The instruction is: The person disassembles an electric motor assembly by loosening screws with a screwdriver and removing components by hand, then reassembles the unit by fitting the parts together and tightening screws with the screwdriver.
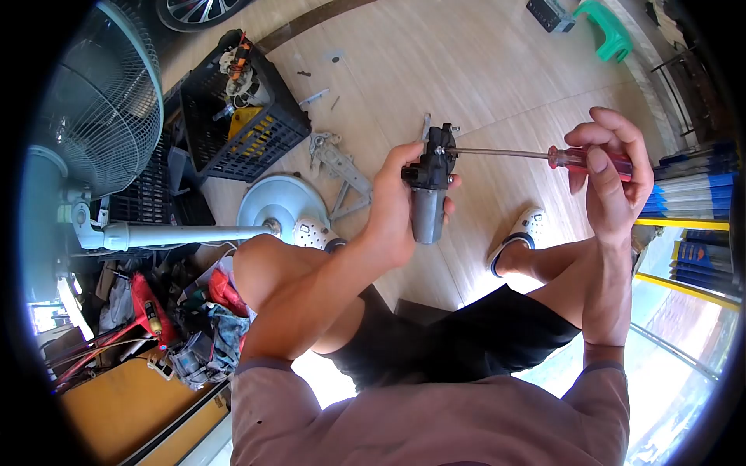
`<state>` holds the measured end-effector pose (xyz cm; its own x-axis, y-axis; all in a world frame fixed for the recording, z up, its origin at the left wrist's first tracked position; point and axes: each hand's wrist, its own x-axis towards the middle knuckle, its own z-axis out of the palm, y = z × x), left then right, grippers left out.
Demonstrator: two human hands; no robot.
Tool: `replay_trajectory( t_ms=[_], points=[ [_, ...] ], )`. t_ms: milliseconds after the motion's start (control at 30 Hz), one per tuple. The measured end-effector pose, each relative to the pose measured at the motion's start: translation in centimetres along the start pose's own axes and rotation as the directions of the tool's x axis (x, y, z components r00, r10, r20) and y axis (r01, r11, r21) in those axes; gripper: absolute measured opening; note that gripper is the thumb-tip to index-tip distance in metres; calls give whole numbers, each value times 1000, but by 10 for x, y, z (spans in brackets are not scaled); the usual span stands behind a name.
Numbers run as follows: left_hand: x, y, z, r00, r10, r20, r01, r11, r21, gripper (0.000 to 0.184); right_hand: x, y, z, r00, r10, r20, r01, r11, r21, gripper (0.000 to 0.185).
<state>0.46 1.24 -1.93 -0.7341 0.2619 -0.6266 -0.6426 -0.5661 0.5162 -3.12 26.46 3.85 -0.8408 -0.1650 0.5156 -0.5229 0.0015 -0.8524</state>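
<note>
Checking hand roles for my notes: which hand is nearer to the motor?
Left. The left hand holds the motor directly; the right hand is apart from it, off to its right, on the handle of a screwdriver whose shaft reaches the motor.

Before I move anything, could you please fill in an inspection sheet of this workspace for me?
Surface: pale, glossy tiled floor, with small loose pieces on it.
Job's things: grey cylindrical metal motor with a black housing; red-handled screwdriver with a steel shaft, tip at the housing, seating unclear.
Clutter: grey metal bracket on the floor; black plastic crate of mixed parts; jumbled heap of cloth and other items.
Grips: left grip around the motor; right grip on the screwdriver's handle.
Cables: none seen on the motor; elsewhere hard to tell.
Surroundings: pale-blue standing fan; green plastic stool; blue-and-white packs on yellow-edged shelves.
</note>
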Motion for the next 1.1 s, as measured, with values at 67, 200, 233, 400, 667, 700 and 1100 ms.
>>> replay_trajectory(
  t_ms=[67, 200, 233, 400, 667, 700, 1100],
  points=[
    [1, 0, 0, 1000, -4, 0, 4, 1000, -9, 61, -1, -1, -3, 997, 73, 8, -74, 996, 40, 33],
    [1, -2, 1, 1000, -3, 8, 3, 1000, -8, 61, -1, -2, -1, 995, 82, -53, -85, 994, -69, 32],
    [1, -2, 1, 1000, -4, 9, 4, 1000, -9, 61, -1, -2, 0, 997, 54, -58, -60, 992, -106, 31],
    [1, -2, 0, 1000, 9, 14, -8, 1000, -15, 61, 2, 4, -8, 1000, -15, 19, 16, 999, -47, 31],
    [1, -4, 1, 1000, -12, 8, 12, 1000, -10, 59, 2, 1, -3, 999, -3, -35, -1, 993, -119, 34],
    [1, -4, 1, 1000, -12, 10, 12, 1000, -9, 59, 4, 4, 1, 997, -56, -48, 49, 988, -145, 34],
    [-2, -2, 3, 1000, -15, 22, 16, 1000, -18, 61, 3, 5, -10, 999, -36, -12, 35, 997, -65, 37]
  ],
)
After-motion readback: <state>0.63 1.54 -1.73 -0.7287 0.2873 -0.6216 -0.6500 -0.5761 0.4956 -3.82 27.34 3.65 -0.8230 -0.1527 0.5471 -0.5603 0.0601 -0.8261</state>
